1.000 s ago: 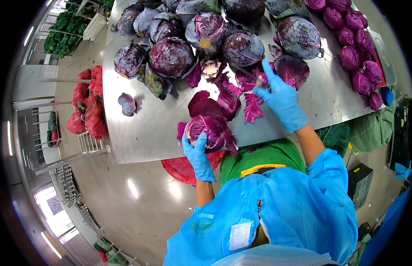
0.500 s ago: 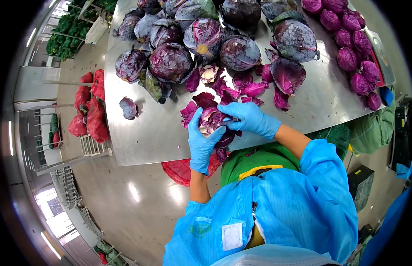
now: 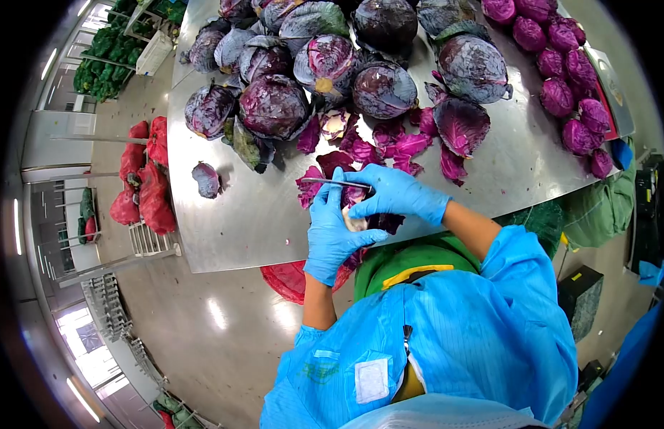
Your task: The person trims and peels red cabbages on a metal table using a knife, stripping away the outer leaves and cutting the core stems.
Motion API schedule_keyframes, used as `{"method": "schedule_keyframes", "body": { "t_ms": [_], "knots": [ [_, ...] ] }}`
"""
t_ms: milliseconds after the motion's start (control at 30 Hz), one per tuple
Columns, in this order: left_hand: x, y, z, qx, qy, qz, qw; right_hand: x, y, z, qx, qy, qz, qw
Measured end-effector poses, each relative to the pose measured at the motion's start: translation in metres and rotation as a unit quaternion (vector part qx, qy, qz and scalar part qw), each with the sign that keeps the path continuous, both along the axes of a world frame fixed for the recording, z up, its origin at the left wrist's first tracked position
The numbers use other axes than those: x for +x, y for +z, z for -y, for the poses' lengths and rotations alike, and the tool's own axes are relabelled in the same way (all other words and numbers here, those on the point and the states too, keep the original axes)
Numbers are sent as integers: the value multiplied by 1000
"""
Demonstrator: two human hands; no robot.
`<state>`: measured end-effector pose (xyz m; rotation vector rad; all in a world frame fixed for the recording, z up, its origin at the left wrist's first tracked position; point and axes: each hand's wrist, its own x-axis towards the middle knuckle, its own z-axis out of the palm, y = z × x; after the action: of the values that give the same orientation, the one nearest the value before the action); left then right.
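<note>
Both hands wear blue gloves near the table's front edge. My left hand (image 3: 329, 234) is closed around a piece of red cabbage (image 3: 355, 220) with a pale cut face, mostly covered by fingers. My right hand (image 3: 402, 194) grips a knife (image 3: 330, 182), its thin blade pointing left across the left fingertips. The right thumb reaches over the cabbage piece. Loose purple leaves (image 3: 405, 146) and a pale cut stump (image 3: 334, 124) lie just beyond the hands. Dark leaves also stick out under the right hand.
Whole red cabbages (image 3: 273, 107) crowd the back of the steel table (image 3: 253, 214). Peeled purple heads (image 3: 558, 96) are stacked at right. A lone leaf (image 3: 206, 180) lies at left. Red net sacks (image 3: 152, 193) stand on the floor at left; a green sack (image 3: 596, 193) stands at right.
The knife has come up and now lies across the left fingertips, blade pointing left. My left fingers have shifted around the cabbage piece, and its pale side has turned toward me.
</note>
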<state>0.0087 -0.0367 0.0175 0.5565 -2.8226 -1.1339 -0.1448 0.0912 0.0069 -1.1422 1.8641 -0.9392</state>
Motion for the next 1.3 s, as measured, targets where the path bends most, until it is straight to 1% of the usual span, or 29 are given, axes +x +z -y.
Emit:
{"method": "schedule_keyframes", "body": {
  "t_ms": [33,67,100,133,200,233,267,300,367,433,467,500,533,600,667,733,833,867,900,933,967,1000,1033,1067,1100,1133,1200,1267,1300],
  "knots": [
    [0,5,-1,9,-1,2,1000,-7,2,-4,-8,18,31,999],
    [-1,7,-3,17,-1,4,1000,-7,-15,-7,-24,7,0,1000],
    [-2,7,-5,40,4,-18,999,-8,-6,-7,-17,14,-7,1000],
    [-1,8,-6,30,-7,-17,999,-8,3,-8,-10,18,-12,1000],
    [-2,10,-9,11,-30,-20,999,-5,-15,-9,-76,-38,-5,996],
    [0,10,-13,-24,-17,3,1000,-5,-21,-10,-109,-65,-2,992],
    [4,11,-16,-60,-3,25,998,-9,-25,-14,-67,-110,12,992],
    [7,11,-17,-60,7,16,998,-15,-35,-17,-56,-115,-53,990],
    [14,4,-13,-1,29,-20,999,-26,-46,-30,-20,-106,-191,976],
    [22,-4,-12,76,62,-86,991,-19,-59,-38,-39,-151,-182,971],
    [23,-9,-11,156,98,-113,976,-17,-67,-38,-50,-169,-177,968],
    [27,-13,-9,232,133,-138,954,-16,-59,-35,-29,-195,-91,976],
    [30,-14,-7,305,167,-161,924,-14,-56,-34,-15,-205,-97,974],
    [36,-18,0,393,219,-189,873,-13,-54,-35,4,-221,-112,969],
    [44,-28,5,466,237,-233,820,-6,-63,-37,-40,-250,-92,963],
    [47,-28,3,470,235,-256,811,-1,-63,-40,-61,-280,-50,957],
    [50,-36,2,477,246,-280,796,5,-70,-46,-56,-331,-34,941],
    [56,-45,3,536,291,-278,742,7,-72,-50,-59,-347,-29,935],
    [67,-58,4,591,333,-274,682,2,-79,-57,-76,-399,-85,910],
    [71,-65,6,641,368,-272,617,-10,-94,-70,-62,-446,42,892],
    [67,-60,4,628,397,-278,609,-21,-93,-82,-80,-476,13,876],
    [71,-60,6,616,390,-276,626,-31,-83,-91,-87,-467,-37,879],
    [72,-62,12,605,380,-276,642,-34,-68,-91,-180,-458,-154,857],
    [66,-66,17,597,366,-279,657,-38,-50,-92,-174,-442,-186,860],
    [56,-52,15,554,326,-299,705,-32,-21,-86,-164,-427,-213,863],
    [50,-47,14,506,325,-285,747,-21,1,-79,-152,-415,-238,865],
    [37,-40,9,407,311,-255,820,0,24,-61,-151,-269,-212,927],
    [28,-32,0,391,291,-254,835,18,24,-35,-168,-165,-116,965],
    [28,-33,-1,379,280,-244,848,24,25,-23,-143,-142,-107,974]
  ]
}}
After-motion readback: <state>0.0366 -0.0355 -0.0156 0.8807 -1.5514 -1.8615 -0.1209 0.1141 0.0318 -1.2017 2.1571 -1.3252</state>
